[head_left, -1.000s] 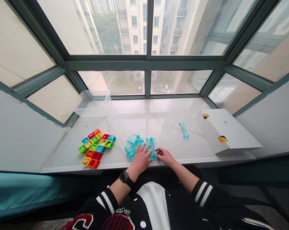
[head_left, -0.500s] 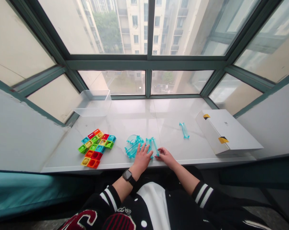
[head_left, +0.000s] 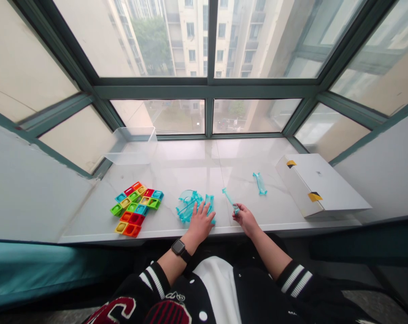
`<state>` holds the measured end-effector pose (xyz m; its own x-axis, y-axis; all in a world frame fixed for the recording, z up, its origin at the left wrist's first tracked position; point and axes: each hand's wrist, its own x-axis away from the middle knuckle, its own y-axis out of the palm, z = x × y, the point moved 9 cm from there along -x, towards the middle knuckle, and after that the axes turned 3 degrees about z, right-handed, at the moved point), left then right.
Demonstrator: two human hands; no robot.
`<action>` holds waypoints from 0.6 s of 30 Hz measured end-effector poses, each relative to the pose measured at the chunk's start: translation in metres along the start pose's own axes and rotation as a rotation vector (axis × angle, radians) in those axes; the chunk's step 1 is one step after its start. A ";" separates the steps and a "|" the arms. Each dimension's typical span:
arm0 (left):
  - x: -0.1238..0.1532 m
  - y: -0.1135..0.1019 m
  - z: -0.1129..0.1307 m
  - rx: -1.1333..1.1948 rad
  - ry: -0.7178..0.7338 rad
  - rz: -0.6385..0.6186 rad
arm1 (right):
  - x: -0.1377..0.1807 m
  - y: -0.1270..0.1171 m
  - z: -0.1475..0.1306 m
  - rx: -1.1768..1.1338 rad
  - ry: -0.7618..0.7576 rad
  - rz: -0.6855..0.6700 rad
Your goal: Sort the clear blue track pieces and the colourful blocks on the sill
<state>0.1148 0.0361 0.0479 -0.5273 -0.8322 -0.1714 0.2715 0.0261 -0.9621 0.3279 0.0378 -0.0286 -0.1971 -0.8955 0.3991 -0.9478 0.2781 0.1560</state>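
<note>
Head cam: my R hand (head_left: 245, 220) has one end of a clear blue strip (head_left: 228, 196) pinched btwn thumb & fingers, far end slanting left & away from me. My L hand (head_left: 200, 223) lies palm-down, fingers loosely spread, over the near side of the blue pcs (head_left: 189, 203) on the white sill (head_left: 177, 171); can't tell if it grips any. Lone pc (head_left: 260, 183) beyond my R hand, nr the white box (head_left: 325, 182). Multicol. blocks (head_left: 136, 208) left of the pile, clear bin (head_left: 133, 150) behind 'em.

Left hand (head_left: 200, 222) splayed, palm down; right hand (head_left: 245, 220) pinching (forearms (head_left: 271, 250) angled inward).
</note>
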 end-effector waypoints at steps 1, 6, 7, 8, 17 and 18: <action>0.001 -0.003 0.001 0.017 0.005 0.001 | 0.003 0.001 -0.003 0.026 -0.015 -0.018; 0.005 -0.029 0.007 0.146 0.028 0.051 | 0.018 0.007 -0.019 0.159 -0.112 -0.076; 0.005 -0.036 0.008 0.193 0.025 0.072 | 0.020 0.007 -0.023 0.201 -0.146 -0.072; 0.005 -0.043 0.011 0.253 0.018 0.092 | 0.021 0.007 -0.028 0.243 -0.184 -0.063; -0.010 -0.038 0.028 0.880 -0.160 0.006 | 0.040 0.015 -0.072 0.582 -0.521 0.027; -0.011 -0.034 0.029 0.922 -0.174 -0.007 | 0.043 0.017 -0.076 0.603 -0.552 0.029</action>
<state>0.1345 0.0279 0.0889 -0.4236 -0.9039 -0.0600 0.8390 -0.3666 -0.4021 0.3226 0.0305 0.0601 -0.1698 -0.9767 -0.1313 -0.8811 0.2101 -0.4237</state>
